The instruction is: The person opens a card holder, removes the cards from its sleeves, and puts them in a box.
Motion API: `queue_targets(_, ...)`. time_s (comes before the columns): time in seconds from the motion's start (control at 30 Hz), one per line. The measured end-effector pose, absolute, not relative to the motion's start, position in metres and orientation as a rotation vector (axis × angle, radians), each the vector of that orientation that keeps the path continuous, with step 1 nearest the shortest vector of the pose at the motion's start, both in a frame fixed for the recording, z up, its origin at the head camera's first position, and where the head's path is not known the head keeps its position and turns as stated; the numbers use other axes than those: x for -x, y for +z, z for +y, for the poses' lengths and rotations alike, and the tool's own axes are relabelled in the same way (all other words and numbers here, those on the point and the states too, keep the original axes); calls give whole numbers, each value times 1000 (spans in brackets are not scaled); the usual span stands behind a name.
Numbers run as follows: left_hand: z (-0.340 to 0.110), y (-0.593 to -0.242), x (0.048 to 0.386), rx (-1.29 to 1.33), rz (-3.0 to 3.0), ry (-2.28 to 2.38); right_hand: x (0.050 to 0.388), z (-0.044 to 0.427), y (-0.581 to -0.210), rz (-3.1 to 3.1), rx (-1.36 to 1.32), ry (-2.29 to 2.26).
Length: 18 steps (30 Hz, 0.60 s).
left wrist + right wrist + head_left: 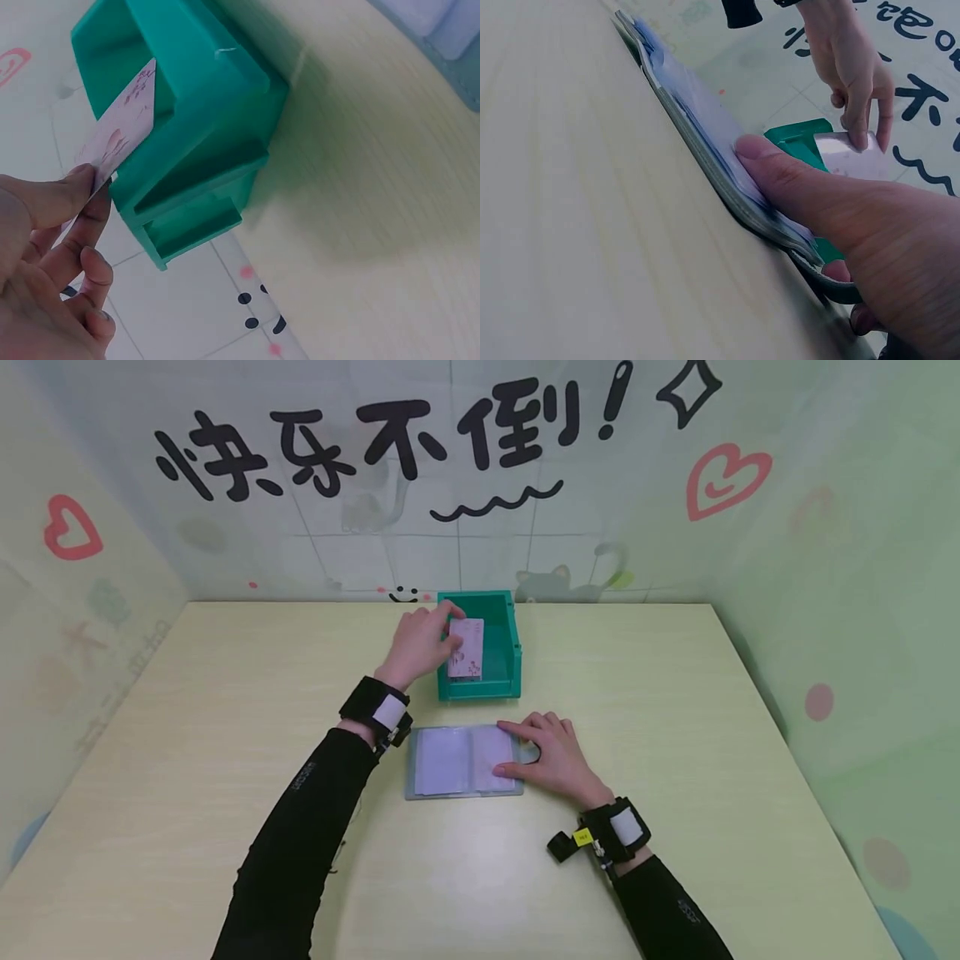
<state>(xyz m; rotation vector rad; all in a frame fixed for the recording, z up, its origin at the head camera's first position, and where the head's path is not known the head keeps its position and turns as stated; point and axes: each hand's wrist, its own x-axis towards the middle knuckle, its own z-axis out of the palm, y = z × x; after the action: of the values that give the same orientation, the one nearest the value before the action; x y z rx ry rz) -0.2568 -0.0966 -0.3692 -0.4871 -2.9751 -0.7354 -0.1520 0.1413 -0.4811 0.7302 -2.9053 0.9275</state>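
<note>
In the head view my left hand (422,642) is at the left side of a green plastic bin (501,690). It pinches a pink printed card (468,652) between thumb and fingers, and the card tilts over the bin's opening. The left wrist view shows the thumb (64,196) on one face of the card (124,127). Nearer to me, a card holder booklet (442,762) with clear sleeves lies spread on the table. My right hand (557,755) rests on its right page, thumb and index finger apart. The right wrist view has the thumb (761,154) pressing the sleeves.
A pale wooden table (247,710) bears the bin and booklet. Printed cloth walls (360,552) stand behind and at both sides. The bin is close to the back wall. A strap (832,289) loops from the booklet's edge beside my right hand.
</note>
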Motion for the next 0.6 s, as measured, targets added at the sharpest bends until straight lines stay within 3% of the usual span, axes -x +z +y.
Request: queue_targets(0.6, -74, -383, 271, 471, -3044, -33, 153, 141, -480, -2901, -728, 949)
